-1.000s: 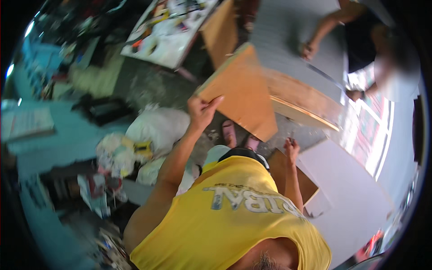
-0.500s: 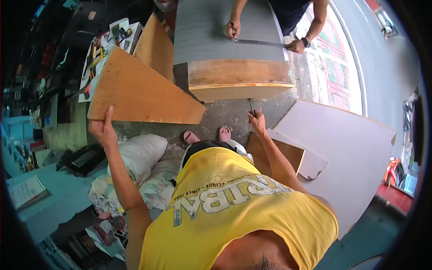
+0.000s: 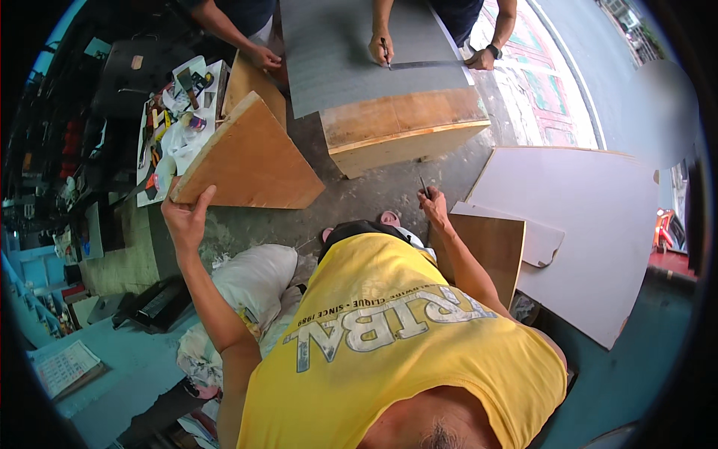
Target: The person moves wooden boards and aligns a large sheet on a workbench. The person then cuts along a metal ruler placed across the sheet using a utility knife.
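Note:
My left hand (image 3: 188,217) grips a brown wooden board (image 3: 254,161) by its lower left corner, thumb on the front face. The board is held up at a slant over the floor on my left. In my closed right hand (image 3: 434,208) is a thin, dark pointed tool (image 3: 423,184), its tip pointing away from me; its exact kind is too small to make out. That hand is in front of my body, apart from the board and near a low wooden box (image 3: 407,123).
Across from me a person's hand (image 3: 381,49) holds a pen at a metal ruler (image 3: 426,66) on a grey sheet (image 3: 329,63). Another person's hand (image 3: 265,57) is at far left. Tools crowd a side table (image 3: 142,196). White panels (image 3: 576,224) lie right; sacks (image 3: 258,277) sit left.
The board has turned and appears narrower, with my left hand slightly farther right and lower. A second person's arm has come into view at the top left. My right hand still holds the tool.

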`<state>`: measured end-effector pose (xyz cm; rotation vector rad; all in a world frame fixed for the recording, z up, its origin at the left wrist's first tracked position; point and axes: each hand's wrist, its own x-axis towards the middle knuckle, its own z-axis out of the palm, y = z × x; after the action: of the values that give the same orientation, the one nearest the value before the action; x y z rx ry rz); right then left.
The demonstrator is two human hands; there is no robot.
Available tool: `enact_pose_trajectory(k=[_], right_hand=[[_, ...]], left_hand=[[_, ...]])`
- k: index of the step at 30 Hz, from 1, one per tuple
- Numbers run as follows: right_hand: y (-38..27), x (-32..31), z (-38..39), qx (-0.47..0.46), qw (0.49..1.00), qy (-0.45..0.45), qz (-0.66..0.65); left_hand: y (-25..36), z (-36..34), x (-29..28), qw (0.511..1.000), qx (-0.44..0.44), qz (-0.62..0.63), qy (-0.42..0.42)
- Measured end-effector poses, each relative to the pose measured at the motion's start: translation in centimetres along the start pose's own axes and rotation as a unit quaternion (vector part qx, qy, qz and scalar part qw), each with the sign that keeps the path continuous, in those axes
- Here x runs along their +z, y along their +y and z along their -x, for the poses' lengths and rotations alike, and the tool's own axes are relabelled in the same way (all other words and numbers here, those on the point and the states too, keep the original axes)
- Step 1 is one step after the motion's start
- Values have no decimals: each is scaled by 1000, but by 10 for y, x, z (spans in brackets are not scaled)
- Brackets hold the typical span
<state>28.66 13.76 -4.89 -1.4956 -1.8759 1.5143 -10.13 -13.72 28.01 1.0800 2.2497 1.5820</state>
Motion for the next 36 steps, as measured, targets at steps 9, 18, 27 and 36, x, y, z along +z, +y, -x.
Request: enact_pose_trajectory(k=[9,18,27,36], right_hand=[[10,13,27,-14,997,31,73],[11,3,40,34,993,40,107],[14,1,45,-21,989,56,134],[26,7,42,-1,991,38,125]], left_hand=[[21,-17,-14,991,98,-88,-34],[68,-24,0,920,108,-370,-71],[69,-24,18,912,72,-401,-55],[67,-22,14,915,46,-396,-53]])
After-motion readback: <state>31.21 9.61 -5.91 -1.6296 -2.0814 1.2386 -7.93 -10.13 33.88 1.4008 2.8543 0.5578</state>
